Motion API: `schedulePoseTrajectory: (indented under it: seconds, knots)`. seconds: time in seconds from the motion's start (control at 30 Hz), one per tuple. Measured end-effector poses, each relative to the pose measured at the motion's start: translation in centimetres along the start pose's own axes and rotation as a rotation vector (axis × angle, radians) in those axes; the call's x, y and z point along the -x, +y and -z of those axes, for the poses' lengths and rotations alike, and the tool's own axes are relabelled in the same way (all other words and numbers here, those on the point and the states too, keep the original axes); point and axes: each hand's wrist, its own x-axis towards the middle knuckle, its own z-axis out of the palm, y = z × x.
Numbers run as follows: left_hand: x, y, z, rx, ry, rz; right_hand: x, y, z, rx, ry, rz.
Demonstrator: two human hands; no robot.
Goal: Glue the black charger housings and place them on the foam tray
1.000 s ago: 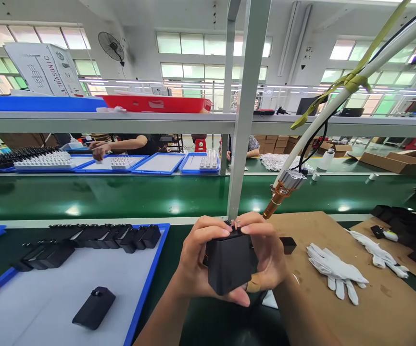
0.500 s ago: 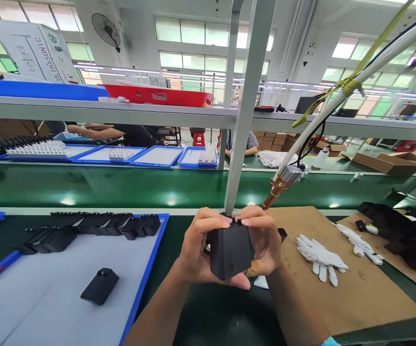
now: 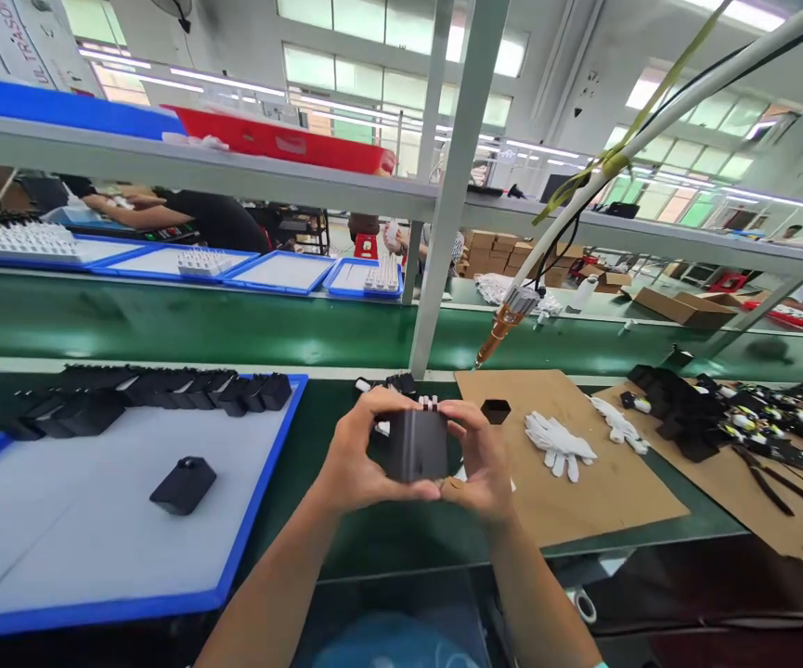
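I hold a small black plastic block [image 3: 416, 443] in front of me, above the green bench. My left hand [image 3: 354, 456] wraps its left side and my right hand [image 3: 479, 456] grips its right side, thumbs and fingertips meeting on its top edge, where small light pins show. Just behind my hands lie a few small black parts [image 3: 395, 382] and a little open black housing [image 3: 495, 409] on the brown cardboard sheet [image 3: 596, 492].
A blue-rimmed tray [image 3: 262, 506] at my left holds a row of black housings [image 3: 164, 388] and one lying alone [image 3: 183, 484]. White gloves [image 3: 558, 445] rest on the cardboard. A copper-tipped tool [image 3: 495, 336] hangs from a hose. More black parts [image 3: 714, 416] lie at right. Other people work across the green conveyor [image 3: 234, 320].
My hands and the block have dropped lower and sit farther from my face. My view has pulled back and tilted down, showing more of the bench and the parts at right.
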Motion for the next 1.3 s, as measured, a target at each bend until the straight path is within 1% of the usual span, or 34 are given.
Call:
schedulePoseTrajectory:
  seconds: [0.1,0.13,0.17,0.23,0.33,0.47,0.53,0.6,0.67,0.73,0.8,0.83,0.9,0.97,1.03,1.13,1.2,1.3]
  knots:
    - [2.6,0.5,-1.4,0.36,0.277,0.46,0.5,-1.6,-2.2,-0.029,0.111,-0.152]
    - [3.2,0.9,-1.9,0.444,0.362,0.579,0.5,-2.2,-2.8,-0.015,0.135,-0.207]
    - [3.7,1.2,-2.2,0.5,0.42,0.666,0.4,-2.6,-3.3,0.01,0.146,-0.254]
    - [4.2,1.8,-2.4,0.555,0.465,0.754,0.2,-3.1,-3.9,0.053,0.132,-0.319]
    - [4.7,2.4,-2.2,0.576,0.45,0.779,0.3,-3.1,-4.1,0.033,0.097,-0.375]
    - [5.6,2.6,-1.7,0.566,0.387,0.739,0.4,-2.8,-3.8,-0.054,0.076,-0.416]
    - [6.1,2.7,-1.5,0.533,0.341,0.714,0.3,-2.7,-3.7,-0.088,0.07,-0.424]
    - [6.6,2.7,-1.1,0.45,0.293,0.685,0.3,-2.4,-3.6,-0.112,0.058,-0.42]
    - [7.3,2.5,-0.2,0.261,0.254,0.656,0.5,-1.7,-3.4,-0.1,0.021,-0.429]
    - [8.3,2.1,0.8,-0.069,0.245,0.612,1.2,-0.6,-3.4,-0.026,0.005,-0.443]
    - [9.8,1.1,1.8,-0.443,0.244,0.517,2.4,0.9,-3.8,0.06,0.005,-0.441]
    - [10.8,0.5,2.1,-0.592,0.232,0.461,3.3,1.6,-4.2,0.086,-0.01,-0.434]
    - [12.8,-0.8,2.4,-0.768,0.168,0.379,5.1,2.9,-5.2,0.106,-0.097,-0.424]
    - [14.9,-1.8,2.1,-0.839,0.089,0.38,6.7,3.9,-6.5,0.136,-0.207,-0.418]
    - [16.6,-2.2,1.4,-0.855,0.047,0.418,8.0,4.5,-7.5,0.198,-0.271,-0.401]
    - [18.2,-1.5,0.6,-0.755,-0.001,0.456,8.8,5.0,-7.8,0.278,-0.302,-0.358]
    - [18.6,-0.7,0.5,-0.591,-0.033,0.496,9.0,5.1,-7.5,0.336,-0.331,-0.321]
    - [18.8,-0.1,1.3,-0.307,-0.031,0.593,9.2,5.2,-7.2,0.501,-0.378,-0.245]
